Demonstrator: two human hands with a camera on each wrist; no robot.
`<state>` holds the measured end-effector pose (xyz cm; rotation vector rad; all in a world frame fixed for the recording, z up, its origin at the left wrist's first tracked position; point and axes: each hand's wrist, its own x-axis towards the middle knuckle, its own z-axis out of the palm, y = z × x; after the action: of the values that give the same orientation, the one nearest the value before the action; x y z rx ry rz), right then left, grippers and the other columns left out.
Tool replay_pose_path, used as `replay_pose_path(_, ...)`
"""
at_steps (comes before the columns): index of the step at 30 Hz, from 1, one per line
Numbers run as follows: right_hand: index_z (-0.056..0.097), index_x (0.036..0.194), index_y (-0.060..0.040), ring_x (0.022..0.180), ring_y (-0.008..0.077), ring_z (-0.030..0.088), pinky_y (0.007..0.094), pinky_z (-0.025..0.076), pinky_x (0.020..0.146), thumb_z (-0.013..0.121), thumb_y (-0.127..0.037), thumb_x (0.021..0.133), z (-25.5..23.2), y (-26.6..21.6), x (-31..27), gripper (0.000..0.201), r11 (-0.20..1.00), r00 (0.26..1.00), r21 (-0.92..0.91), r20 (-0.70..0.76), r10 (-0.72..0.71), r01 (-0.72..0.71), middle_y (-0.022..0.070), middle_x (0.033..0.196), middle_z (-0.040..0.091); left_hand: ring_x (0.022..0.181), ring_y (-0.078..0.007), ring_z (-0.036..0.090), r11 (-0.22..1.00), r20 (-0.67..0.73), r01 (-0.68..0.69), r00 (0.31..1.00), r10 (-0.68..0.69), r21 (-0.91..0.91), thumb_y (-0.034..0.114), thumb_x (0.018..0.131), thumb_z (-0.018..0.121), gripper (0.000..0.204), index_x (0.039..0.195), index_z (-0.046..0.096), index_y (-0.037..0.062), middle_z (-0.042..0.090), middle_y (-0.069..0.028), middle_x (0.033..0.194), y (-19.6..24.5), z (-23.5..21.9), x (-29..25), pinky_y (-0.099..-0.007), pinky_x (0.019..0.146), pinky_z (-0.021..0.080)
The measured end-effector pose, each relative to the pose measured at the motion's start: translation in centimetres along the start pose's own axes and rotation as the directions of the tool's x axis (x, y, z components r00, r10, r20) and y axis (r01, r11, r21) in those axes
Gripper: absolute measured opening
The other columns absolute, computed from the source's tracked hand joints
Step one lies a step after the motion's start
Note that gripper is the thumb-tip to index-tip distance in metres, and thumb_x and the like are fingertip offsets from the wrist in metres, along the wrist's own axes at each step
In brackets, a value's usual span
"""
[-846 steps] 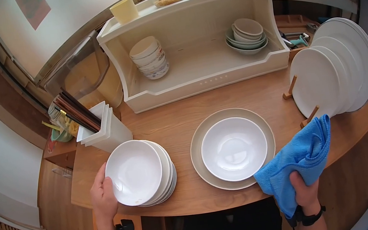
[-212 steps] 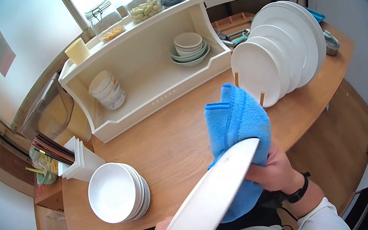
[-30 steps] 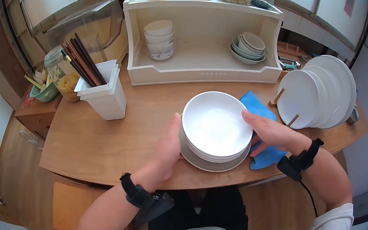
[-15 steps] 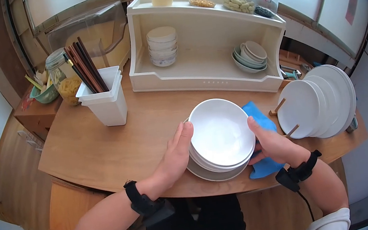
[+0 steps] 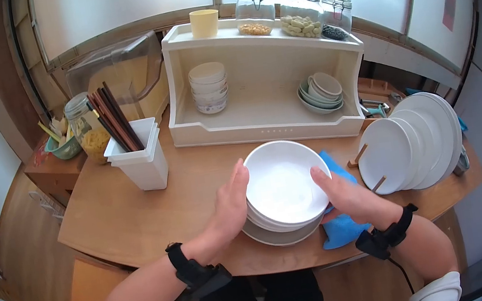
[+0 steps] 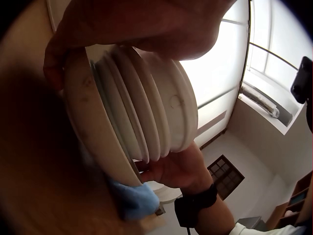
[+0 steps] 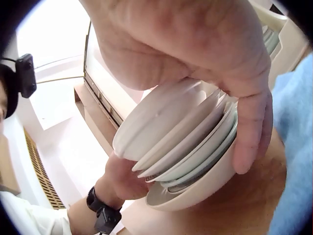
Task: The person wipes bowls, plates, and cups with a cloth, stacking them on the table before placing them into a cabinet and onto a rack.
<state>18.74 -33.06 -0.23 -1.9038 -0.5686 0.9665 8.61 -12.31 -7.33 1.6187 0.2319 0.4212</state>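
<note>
A stack of white bowls (image 5: 287, 178) stands in a larger beige dish (image 5: 279, 236) near the table's front edge. My left hand (image 5: 230, 205) holds the stack from the left; in the left wrist view its fingertips reach down round the rim of the larger dish (image 6: 95, 122). On the other side my right hand (image 5: 350, 193) holds it, thumb against the top bowl and fingers low at the dish, as the right wrist view shows. Just beyond the right hand a blue cloth (image 5: 342, 233) lies crumpled on the table, partly hidden.
Behind stands a cream shelf unit (image 5: 263, 131) with small bowls inside and jars (image 5: 301, 17) on top. White plates (image 5: 386, 154) stand in a wooden rack at right. A white chopstick holder (image 5: 146, 164) is at left, beside a glass jar (image 5: 89, 136).
Seven seconds ago the right hand wiped a white dish with the cloth, and the bowls stood at left. Now they sit in the larger dish, cloth laid down. Over the last second both hands stay on the stack.
</note>
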Motion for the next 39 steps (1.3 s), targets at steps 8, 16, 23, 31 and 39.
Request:
replay_pose_path(8,0.045,0.135,-0.0013,0.101,0.0281,0.061,0.0381,0.056,0.075,0.026,-0.070,0.092,-5.9,-7.2,4.7,0.083,0.997,0.994,-0.070,-0.098,-0.052,0.045,0.0166,0.123,0.057,0.135,-0.0220,0.030,0.980,0.000,0.189,0.982,-0.189,-0.062,0.060,0.096,0.027,0.075,0.146,0.030,0.0042,0.036,-0.0114,0.148,5.7,-0.2,9.4,-0.0378,0.113,0.015)
replay_pose_path(16,0.044,0.133,0.0047,0.100,0.0351,0.061,0.0449,0.057,0.074,0.029,-0.071,0.090,-11.4,-9.9,15.3,0.088,0.994,0.981,-0.094,-0.180,-0.069,0.053,0.0203,0.126,0.053,0.142,-0.0257,0.016,0.965,-0.014,0.248,0.968,-0.250,-0.087,0.063,0.094,0.025,0.077,0.148,0.028,0.0086,0.024,-0.0107,0.155,4.4,-0.5,21.1,-0.0467,0.114,0.009)
replay_pose_path(23,0.031,0.143,0.0048,0.131,0.0403,0.039,0.0528,0.049,0.091,0.027,-0.069,0.091,-13.6,-9.5,22.3,0.089,0.999,0.992,-0.024,-0.126,0.018,-0.021,0.0240,0.145,0.036,0.141,-0.0223,0.021,0.958,-0.064,0.230,0.968,-0.243,-0.171,0.057,0.096,0.027,0.071,0.147,0.031,0.0072,0.030,-0.0095,0.152,1.8,0.3,26.5,-0.0384,0.113,0.013)
replay_pose_path(31,0.032,0.142,0.0038,0.125,0.0368,0.044,0.0543,0.045,0.092,0.028,-0.070,0.090,-13.6,-6.3,27.5,0.091,0.999,0.988,0.013,-0.147,0.045,-0.043,0.0217,0.142,0.040,0.138,-0.0208,0.027,0.939,-0.046,0.245,0.964,-0.263,-0.243,0.054,0.098,0.030,0.069,0.145,0.034,0.0037,0.033,-0.0106,0.151,-2.7,0.1,29.9,-0.0327,0.113,0.014)
replay_pose_path(39,0.033,0.140,0.0072,0.121,0.0348,0.048,0.0518,0.048,0.088,0.034,-0.070,0.089,-13.6,-5.3,29.5,0.093,0.994,0.981,0.108,-0.191,0.045,-0.025,0.0233,0.136,0.045,0.138,-0.0230,0.028,0.962,-0.118,0.250,0.958,-0.262,-0.109,0.056,0.097,0.034,0.073,0.146,0.030,0.0022,0.034,-0.0130,0.150,-2.6,0.3,31.5,-0.0313,0.113,0.015)
